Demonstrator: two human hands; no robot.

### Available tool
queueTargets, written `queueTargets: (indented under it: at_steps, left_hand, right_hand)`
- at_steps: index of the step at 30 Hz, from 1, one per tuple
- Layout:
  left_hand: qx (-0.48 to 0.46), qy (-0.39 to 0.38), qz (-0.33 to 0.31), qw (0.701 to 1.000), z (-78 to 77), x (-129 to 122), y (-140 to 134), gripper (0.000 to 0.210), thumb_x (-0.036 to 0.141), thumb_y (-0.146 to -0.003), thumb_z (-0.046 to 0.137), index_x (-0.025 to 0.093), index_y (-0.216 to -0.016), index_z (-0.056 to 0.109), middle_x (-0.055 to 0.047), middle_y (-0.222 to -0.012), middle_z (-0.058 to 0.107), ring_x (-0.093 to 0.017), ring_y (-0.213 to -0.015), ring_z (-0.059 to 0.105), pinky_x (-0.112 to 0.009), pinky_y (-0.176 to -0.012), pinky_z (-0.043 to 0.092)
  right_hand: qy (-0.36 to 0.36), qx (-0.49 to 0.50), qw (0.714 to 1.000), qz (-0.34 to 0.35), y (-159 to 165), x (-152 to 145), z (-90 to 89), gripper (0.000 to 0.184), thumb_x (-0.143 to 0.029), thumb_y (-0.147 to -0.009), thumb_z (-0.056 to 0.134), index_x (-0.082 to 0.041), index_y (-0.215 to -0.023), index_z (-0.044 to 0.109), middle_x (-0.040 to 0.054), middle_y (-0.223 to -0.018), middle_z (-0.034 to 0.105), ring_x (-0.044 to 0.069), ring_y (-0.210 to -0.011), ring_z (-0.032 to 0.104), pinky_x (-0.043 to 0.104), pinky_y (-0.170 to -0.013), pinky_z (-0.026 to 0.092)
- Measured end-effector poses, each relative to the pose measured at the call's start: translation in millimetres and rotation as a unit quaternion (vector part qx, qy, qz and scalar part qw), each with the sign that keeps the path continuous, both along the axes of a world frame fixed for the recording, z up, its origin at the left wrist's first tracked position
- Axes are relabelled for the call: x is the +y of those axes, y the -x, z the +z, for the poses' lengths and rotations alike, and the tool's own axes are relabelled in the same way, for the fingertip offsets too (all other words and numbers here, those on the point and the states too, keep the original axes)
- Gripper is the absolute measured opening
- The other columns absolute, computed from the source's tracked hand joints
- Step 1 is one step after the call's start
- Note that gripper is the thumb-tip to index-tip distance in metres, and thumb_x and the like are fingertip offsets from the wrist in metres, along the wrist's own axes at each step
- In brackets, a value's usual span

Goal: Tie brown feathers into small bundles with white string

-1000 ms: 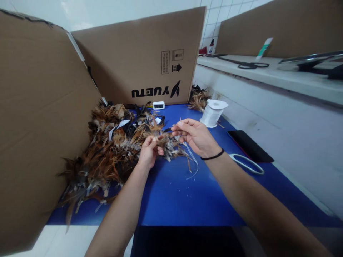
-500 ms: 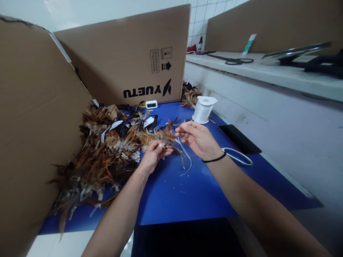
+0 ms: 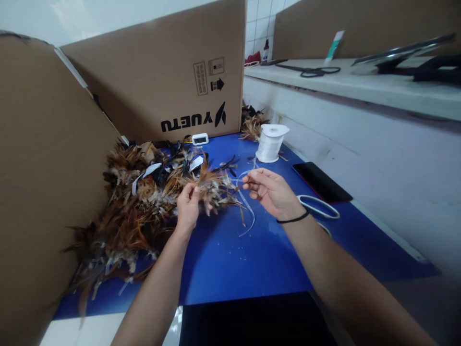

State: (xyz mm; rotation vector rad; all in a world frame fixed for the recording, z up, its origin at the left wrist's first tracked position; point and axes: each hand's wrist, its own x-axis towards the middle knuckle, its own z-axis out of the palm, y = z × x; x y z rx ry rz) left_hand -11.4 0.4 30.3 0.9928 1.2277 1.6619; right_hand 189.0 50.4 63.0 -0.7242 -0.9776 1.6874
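Note:
My left hand (image 3: 188, 204) is closed with thumb and fingers pinching a bunch of brown and grey feathers (image 3: 217, 188), whose tips point right. To its right, my right hand (image 3: 272, 192) is closed in a pinch at the fingertips. A thin white ribbon (image 3: 251, 211) curls on the blue table below those fingers, and a strand of it passes close to them. What the right fingertips grip is too small to make out. Behind the right hand stands a white ribbon spool (image 3: 271, 143).
A large feather pile (image 3: 126, 221) covers the table's left side, against cardboard panels (image 3: 144, 81). A small white digital display (image 3: 200, 139) sits at the back. On the right lie white-handled scissors (image 3: 320, 206) and a black phone (image 3: 321, 181). Black scissors (image 3: 317, 71) rest on the ledge.
My left hand has moved left, and more of the feather bunch shows beside it. The right hand has shifted slightly right, widening the gap between the hands. The camera view has shifted a little.

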Motion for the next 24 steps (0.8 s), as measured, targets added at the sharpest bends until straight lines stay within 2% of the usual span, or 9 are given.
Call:
queueTargets:
  at_steps: [2, 4, 7, 12, 15, 17, 20, 22, 24]
  left_hand:
    - [-0.032, -0.028, -0.01, 0.999, 9.7, -5.9, -2.0, 0.031, 0.043, -0.072, 0.067, 0.02, -0.073, 0.045, 0.003, -0.068, 0.064, -0.005, -0.033, 0.045, -0.016, -0.031, 0.034]
    - [-0.062, -0.021, -0.067, 0.996, 18.1, -11.2, -5.4, 0.032, 0.042, -0.072, 0.067, 0.02, -0.073, 0.043, -0.001, -0.087, 0.069, -0.002, -0.031, 0.042, -0.016, -0.03, 0.031]
    - [-0.061, -0.003, -0.088, 0.994, 20.9, -13.4, -8.4, 0.03, 0.04, -0.073, 0.066, 0.02, -0.073, 0.043, -0.002, -0.1, 0.068, -0.003, -0.034, 0.046, -0.018, -0.033, 0.037]
    - [0.072, -0.02, 0.056, 0.996, 5.6, -2.4, 2.7, 0.016, 0.034, -0.076, 0.064, 0.02, -0.077, 0.057, -0.003, -0.093, 0.065, -0.018, -0.079, 0.066, -0.027, -0.068, 0.052]
    - [0.182, -0.065, 0.12, 0.974, 2.9, 1.2, 13.0, 0.011, 0.029, -0.076, 0.064, 0.019, -0.072, 0.061, -0.005, -0.107, 0.062, -0.02, -0.108, 0.056, -0.028, -0.092, 0.044]
    - [0.214, -0.088, 0.144, 0.962, 6.2, 0.0, 15.8, 0.012, 0.029, -0.077, 0.064, 0.019, -0.07, 0.061, -0.005, -0.118, 0.058, -0.02, -0.119, 0.048, -0.028, -0.1, 0.038]
    - [0.134, -0.077, 0.101, 0.983, 11.7, -3.9, 10.2, 0.016, 0.035, -0.077, 0.064, 0.02, -0.073, 0.058, -0.005, -0.106, 0.062, -0.019, -0.103, 0.058, -0.029, -0.089, 0.046]
    - [0.046, -0.043, 0.009, 0.998, 12.0, -6.5, 1.3, 0.02, 0.038, -0.075, 0.064, 0.02, -0.075, 0.054, -0.003, -0.084, 0.065, -0.016, -0.073, 0.063, -0.028, -0.071, 0.051]
    - [-0.018, -0.003, -0.09, 0.996, 8.9, -8.6, -9.1, 0.023, 0.037, -0.075, 0.066, 0.02, -0.074, 0.051, 0.0, -0.072, 0.064, -0.013, -0.056, 0.06, -0.028, -0.058, 0.051]
  right_hand:
    - [0.009, 0.003, 1.0, 0.006, -2.0, 0.0, -2.3, 0.02, -0.031, -0.067, 0.073, -0.019, -0.072, 0.058, 0.0009, -0.073, 0.066, 0.011, -0.062, 0.06, 0.018, -0.042, 0.036]
    - [0.012, 0.009, 1.0, 0.013, -2.6, -0.7, -3.2, 0.021, -0.032, -0.068, 0.072, -0.019, -0.073, 0.058, 0.0006, -0.073, 0.066, 0.011, -0.062, 0.06, 0.018, -0.042, 0.036]
    - [0.006, 0.018, 0.999, 0.026, -2.2, -1.4, -3.4, 0.021, -0.033, -0.069, 0.072, -0.018, -0.073, 0.058, 0.0007, -0.073, 0.066, 0.011, -0.063, 0.06, 0.018, -0.043, 0.037]
    - [-0.004, 0.016, 1.0, 0.023, -2.1, 0.6, -5.5, 0.019, -0.033, -0.07, 0.071, -0.018, -0.073, 0.059, 0.0016, -0.074, 0.066, 0.011, -0.063, 0.06, 0.019, -0.044, 0.039]
    - [0.005, 0.011, 1.0, 0.013, -1.7, 2.0, -7.2, 0.019, -0.032, -0.069, 0.071, -0.017, -0.072, 0.059, 0.0022, -0.073, 0.066, 0.011, -0.062, 0.06, 0.019, -0.044, 0.039]
    - [0.013, 0.013, 1.0, 0.012, -1.1, 2.3, -8.2, 0.019, -0.031, -0.068, 0.072, -0.017, -0.072, 0.059, 0.0023, -0.072, 0.066, 0.011, -0.062, 0.06, 0.019, -0.044, 0.039]
    - [0.02, 0.021, 0.999, 0.029, 0.0, 1.6, -9.2, 0.019, -0.031, -0.068, 0.072, -0.018, -0.073, 0.059, 0.0019, -0.073, 0.066, 0.011, -0.063, 0.06, 0.019, -0.045, 0.039]
    - [0.021, 0.032, 0.998, 0.048, 0.8, 0.9, -9.8, 0.019, -0.031, -0.068, 0.072, -0.018, -0.074, 0.059, 0.0015, -0.073, 0.066, 0.011, -0.063, 0.061, 0.019, -0.045, 0.039]
    - [0.021, 0.047, 0.997, 0.065, 1.4, 0.3, -10.7, 0.02, -0.031, -0.068, 0.072, -0.018, -0.074, 0.06, 0.001, -0.073, 0.066, 0.011, -0.064, 0.061, 0.019, -0.046, 0.039]
